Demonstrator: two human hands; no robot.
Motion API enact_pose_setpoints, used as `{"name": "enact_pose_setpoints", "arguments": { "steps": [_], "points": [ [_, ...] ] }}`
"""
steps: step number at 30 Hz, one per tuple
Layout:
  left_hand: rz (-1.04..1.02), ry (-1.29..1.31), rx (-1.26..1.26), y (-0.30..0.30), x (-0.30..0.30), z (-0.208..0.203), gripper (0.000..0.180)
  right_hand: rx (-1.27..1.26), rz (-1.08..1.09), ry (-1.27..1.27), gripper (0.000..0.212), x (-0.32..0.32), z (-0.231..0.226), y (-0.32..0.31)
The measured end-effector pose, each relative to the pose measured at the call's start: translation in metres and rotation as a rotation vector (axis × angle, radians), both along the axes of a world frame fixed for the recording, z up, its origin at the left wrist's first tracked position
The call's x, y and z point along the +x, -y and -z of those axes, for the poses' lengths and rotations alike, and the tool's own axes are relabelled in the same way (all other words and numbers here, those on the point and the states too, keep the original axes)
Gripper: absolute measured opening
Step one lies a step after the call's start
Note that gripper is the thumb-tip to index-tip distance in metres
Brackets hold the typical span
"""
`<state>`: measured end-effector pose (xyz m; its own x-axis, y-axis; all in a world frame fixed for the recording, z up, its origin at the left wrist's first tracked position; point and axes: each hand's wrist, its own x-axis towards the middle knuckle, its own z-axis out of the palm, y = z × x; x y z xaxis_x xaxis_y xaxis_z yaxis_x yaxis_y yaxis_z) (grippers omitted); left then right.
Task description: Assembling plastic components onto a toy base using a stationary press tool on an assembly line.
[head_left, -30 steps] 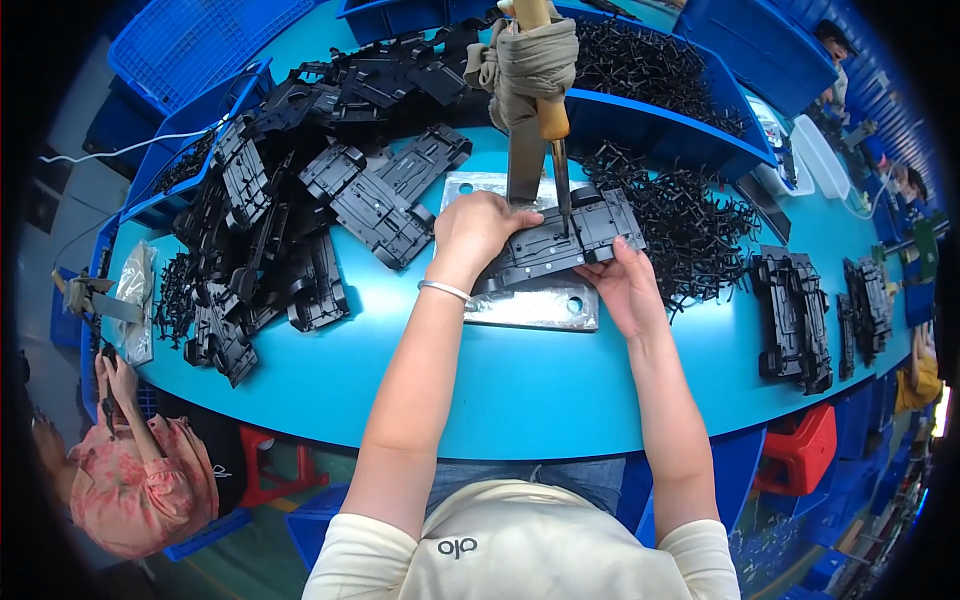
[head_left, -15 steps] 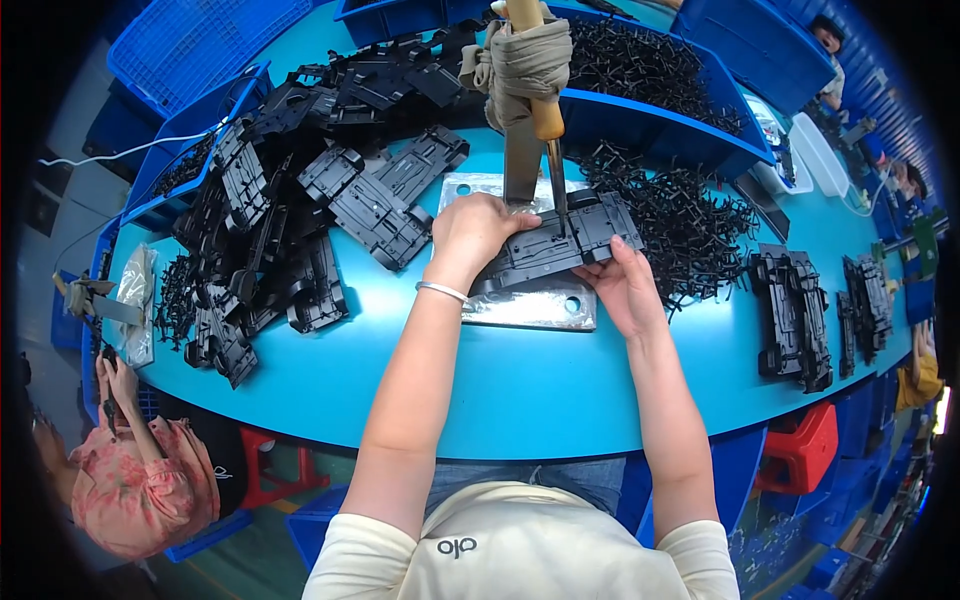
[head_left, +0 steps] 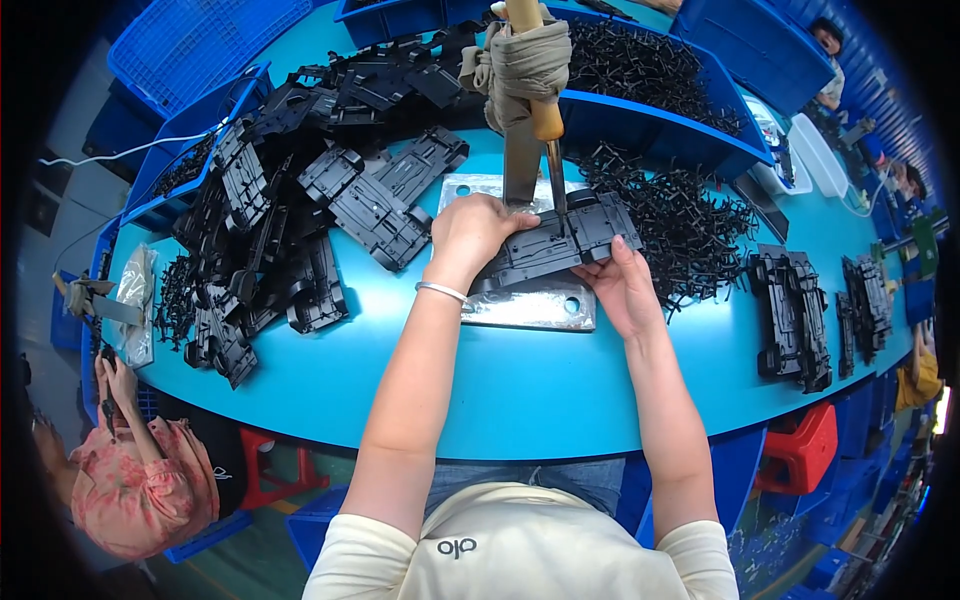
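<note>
Both hands hold a black plastic toy car chassis (head_left: 545, 252) tilted above a metal base plate (head_left: 530, 310). My left hand (head_left: 472, 232) is closed on its left end, thumb along the top. On the right end, my right hand (head_left: 622, 275) pinches the near edge between thumb and fingers. A soldering iron (head_left: 552, 150), its handle wrapped to a stand with grey-brown cloth (head_left: 525, 62), points straight down. Its tip meets the upper face of the chassis near the middle; whether it presses in cannot be made out.
Many loose black chassis (head_left: 365, 205) are heaped at the left. Small black parts (head_left: 680, 225) lie piled at the right, with more in a blue bin (head_left: 660, 130) behind. Chassis stand in rows (head_left: 793, 320) at far right. A co-worker (head_left: 145, 480) sits at left; red stools (head_left: 800, 450) flank me.
</note>
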<state>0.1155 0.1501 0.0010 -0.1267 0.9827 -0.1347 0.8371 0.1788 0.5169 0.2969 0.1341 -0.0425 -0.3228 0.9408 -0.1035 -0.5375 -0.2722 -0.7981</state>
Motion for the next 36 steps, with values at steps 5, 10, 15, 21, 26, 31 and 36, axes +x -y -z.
{"name": "enact_pose_setpoints", "arguments": {
  "steps": [5, 10, 15, 21, 26, 31, 36],
  "points": [
    [-0.004, 0.009, 0.004, -0.001, 0.0, 0.001, 0.043, 0.01, -0.011, -0.003, 0.034, 0.001, 0.002, 0.0],
    [-0.01, 0.006, 0.01, 0.0, 0.0, 0.001, 0.043, 0.017, -0.024, -0.007, 0.034, 0.002, 0.002, 0.0],
    [-0.009, -0.01, 0.015, -0.001, 0.001, 0.0, 0.042, 0.044, -0.026, -0.017, 0.034, 0.001, 0.001, 0.001],
    [0.115, 0.274, -0.073, -0.004, -0.032, 0.01, 0.035, 0.044, -0.011, -0.002, 0.035, -0.001, 0.0, 0.0],
    [0.087, 0.45, -0.059, -0.007, -0.041, 0.014, 0.033, 0.015, -0.016, -0.032, 0.034, -0.001, 0.001, -0.001],
    [-0.047, 0.364, 0.057, -0.007, -0.04, 0.016, 0.034, -0.012, 0.011, 0.169, 0.032, -0.003, -0.006, -0.002],
    [-0.063, 0.345, 0.053, -0.008, -0.037, 0.014, 0.034, -0.032, -0.002, 0.074, 0.028, -0.001, -0.004, -0.003]
  ]
}}
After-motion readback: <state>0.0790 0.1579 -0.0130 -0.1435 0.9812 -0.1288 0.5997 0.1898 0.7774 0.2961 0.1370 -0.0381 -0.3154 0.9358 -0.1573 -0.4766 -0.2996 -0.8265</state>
